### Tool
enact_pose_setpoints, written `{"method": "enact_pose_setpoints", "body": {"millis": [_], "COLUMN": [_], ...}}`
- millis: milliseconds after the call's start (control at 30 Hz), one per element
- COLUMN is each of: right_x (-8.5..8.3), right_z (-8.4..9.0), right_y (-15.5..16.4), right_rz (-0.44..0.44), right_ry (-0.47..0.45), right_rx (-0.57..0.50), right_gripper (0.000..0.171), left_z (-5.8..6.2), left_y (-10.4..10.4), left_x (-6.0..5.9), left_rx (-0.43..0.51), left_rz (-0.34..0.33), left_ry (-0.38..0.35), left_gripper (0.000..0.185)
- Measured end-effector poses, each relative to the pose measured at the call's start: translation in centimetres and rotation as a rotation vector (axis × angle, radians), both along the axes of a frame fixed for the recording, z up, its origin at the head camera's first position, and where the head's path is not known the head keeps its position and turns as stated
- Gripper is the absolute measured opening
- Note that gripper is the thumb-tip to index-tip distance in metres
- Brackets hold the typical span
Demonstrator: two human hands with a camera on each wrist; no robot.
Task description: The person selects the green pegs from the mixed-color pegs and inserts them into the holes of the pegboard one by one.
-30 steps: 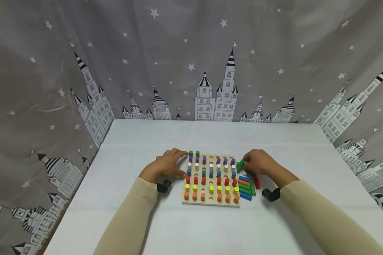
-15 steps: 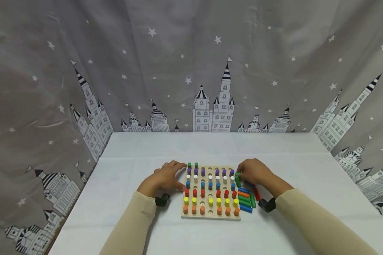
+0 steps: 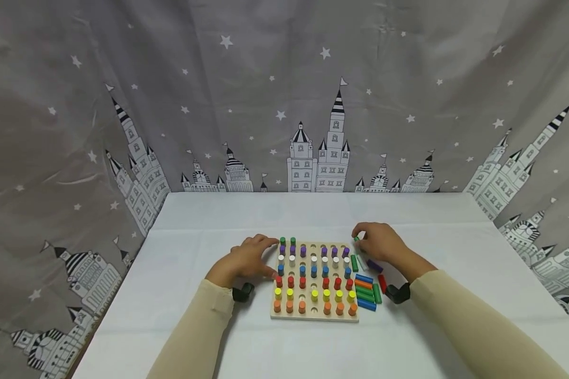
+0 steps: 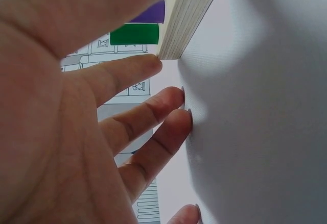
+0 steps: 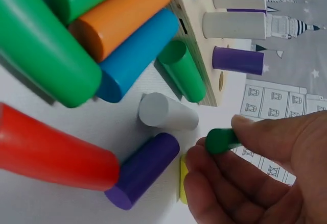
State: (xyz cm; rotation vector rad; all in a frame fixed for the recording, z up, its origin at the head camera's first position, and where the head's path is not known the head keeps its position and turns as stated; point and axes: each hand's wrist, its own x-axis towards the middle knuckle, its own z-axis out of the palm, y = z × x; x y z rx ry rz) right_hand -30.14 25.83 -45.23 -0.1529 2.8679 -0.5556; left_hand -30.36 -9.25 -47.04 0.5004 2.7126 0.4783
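Pegs fill most of our board (image 3: 314,315); some holes wait. Our right hand (image 3: 378,243) pinches a green peg (image 5: 220,140); our left hand (image 3: 248,258) rests flat, fingers straight.

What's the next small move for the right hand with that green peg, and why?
Probably carry the green peg to the next empty hole in the board's far row. The right hand pinches it beside the board's far right corner, and two green pegs already stand in that row.
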Motion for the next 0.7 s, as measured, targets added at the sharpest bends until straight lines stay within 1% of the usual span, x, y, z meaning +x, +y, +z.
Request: {"method": "enact_pose_setpoints", "body": {"millis": [133,267,433,533,700], "right_x": [-0.15,-0.15,-0.05,0.02,-0.19], "right_z": [0.05,0.06,-0.2,-0.34,-0.32], "right_y": [0.03,-0.11,0.04,0.14,-0.21], "right_rz": [-0.028,-0.062,-0.091,-0.081,-0.045], "right_ry": [0.008,0.044,0.055,0.054,0.072], "right_rx": [-0.043,-0.043,-0.023,-0.038,-0.069], "right_gripper": [0.022,0.021,0.029,0.031,0.025], "left_z": [0.05,0.16,0.07,0.0,-0.05], "left_y": [-0.03,-0.26,-0.26,-0.08,0.04], "left_x": [0.0,-0.22,-0.28,-0.22,-0.2], "left_rx": [-0.004,-0.016,-0.014,-0.009,-0.005], "left_rz": [0.003,-0.002,-0.007,-0.009,0.009], "left_ry": [-0.004,0.008,-0.004,-0.01,-0.014], "left_gripper": [0.089,0.09,0.091,0.091,0.09]}}
